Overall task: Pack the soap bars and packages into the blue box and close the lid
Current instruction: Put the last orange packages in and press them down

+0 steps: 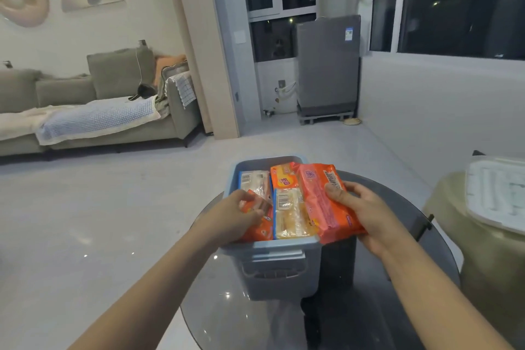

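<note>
The blue box point(279, 273) stands open on a round dark glass table point(369, 307). Inside lie several soap packages, among them a yellow and white one point(288, 209) in the middle. My right hand point(360, 207) grips a large orange soap package point(324, 202) that rests tilted over the box's right rim. My left hand point(241, 210) reaches into the left side of the box and pinches a small orange package point(257, 229) there. The white lid point(497, 193) lies on a beige seat at the right.
A grey sofa point(85, 111) with blankets stands far left across a pale floor. A grey appliance point(326, 65) stands by dark windows at the back. The beige seat point(488, 258) sits close to the table's right edge.
</note>
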Demonstrator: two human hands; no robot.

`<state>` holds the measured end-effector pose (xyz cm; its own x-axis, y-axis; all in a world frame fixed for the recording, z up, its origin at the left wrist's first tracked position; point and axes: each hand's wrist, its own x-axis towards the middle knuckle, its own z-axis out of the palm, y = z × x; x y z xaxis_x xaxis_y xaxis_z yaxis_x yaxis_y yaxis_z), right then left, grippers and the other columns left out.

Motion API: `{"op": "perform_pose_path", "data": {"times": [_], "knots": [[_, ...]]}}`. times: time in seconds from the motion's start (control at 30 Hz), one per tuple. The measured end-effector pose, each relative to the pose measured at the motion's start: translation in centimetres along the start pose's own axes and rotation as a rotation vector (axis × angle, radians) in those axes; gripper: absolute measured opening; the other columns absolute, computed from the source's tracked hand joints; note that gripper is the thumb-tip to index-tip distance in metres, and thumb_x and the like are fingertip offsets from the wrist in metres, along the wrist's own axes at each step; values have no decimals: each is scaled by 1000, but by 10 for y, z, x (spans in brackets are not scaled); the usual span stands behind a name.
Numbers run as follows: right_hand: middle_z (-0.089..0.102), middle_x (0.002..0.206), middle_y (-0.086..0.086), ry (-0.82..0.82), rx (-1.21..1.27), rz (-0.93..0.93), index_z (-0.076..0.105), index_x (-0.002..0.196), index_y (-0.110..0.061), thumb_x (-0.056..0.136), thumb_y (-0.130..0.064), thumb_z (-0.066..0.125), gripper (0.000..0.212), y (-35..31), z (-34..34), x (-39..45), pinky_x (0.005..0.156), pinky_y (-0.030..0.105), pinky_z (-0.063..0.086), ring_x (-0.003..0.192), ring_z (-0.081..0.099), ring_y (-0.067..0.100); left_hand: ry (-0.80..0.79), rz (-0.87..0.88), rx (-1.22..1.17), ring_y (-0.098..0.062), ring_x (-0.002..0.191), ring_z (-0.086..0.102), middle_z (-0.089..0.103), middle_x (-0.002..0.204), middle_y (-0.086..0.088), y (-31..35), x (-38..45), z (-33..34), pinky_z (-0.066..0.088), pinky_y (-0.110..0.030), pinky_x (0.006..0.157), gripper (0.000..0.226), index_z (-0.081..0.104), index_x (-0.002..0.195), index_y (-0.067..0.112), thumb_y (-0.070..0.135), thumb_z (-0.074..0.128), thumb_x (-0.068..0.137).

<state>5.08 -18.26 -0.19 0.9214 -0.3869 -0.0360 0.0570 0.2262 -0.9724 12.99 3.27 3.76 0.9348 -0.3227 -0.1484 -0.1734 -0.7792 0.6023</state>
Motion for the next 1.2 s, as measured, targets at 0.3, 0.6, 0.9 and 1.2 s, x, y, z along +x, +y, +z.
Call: {"op": "perform_pose_path", "data": {"times": [0.3,0.6,0.9,1.2], "knots": [[71,102,8,-17,-10,12,53,120,-17,47,-42,79,81,-2,0,0,56,31,56,77,73,23,-246,-34,582,-23,97,51,55,131,-8,11,31,1,35,-28,78,56,32,141,25,49,44,92],[71,103,9,-50,-32,14,54,118,-18,46,-45,79,81,0,-5,0,54,30,55,77,73,23,-297,33,605,-8,68,53,58,100,3,14,49,0,41,-16,53,43,60,119,27,33,72,78],[75,93,4,-80,-72,23,57,115,-20,46,-46,81,78,3,-12,-1,56,32,56,77,73,26,-219,44,573,-16,71,60,67,86,2,9,62,13,46,-23,60,35,67,98,18,36,79,71],[76,88,1,-48,-116,24,58,111,-22,44,-45,81,75,-4,-5,-5,50,27,55,73,74,23,-143,132,587,-17,81,58,68,107,-6,3,50,15,45,-23,70,30,68,112,15,29,63,86]]}}
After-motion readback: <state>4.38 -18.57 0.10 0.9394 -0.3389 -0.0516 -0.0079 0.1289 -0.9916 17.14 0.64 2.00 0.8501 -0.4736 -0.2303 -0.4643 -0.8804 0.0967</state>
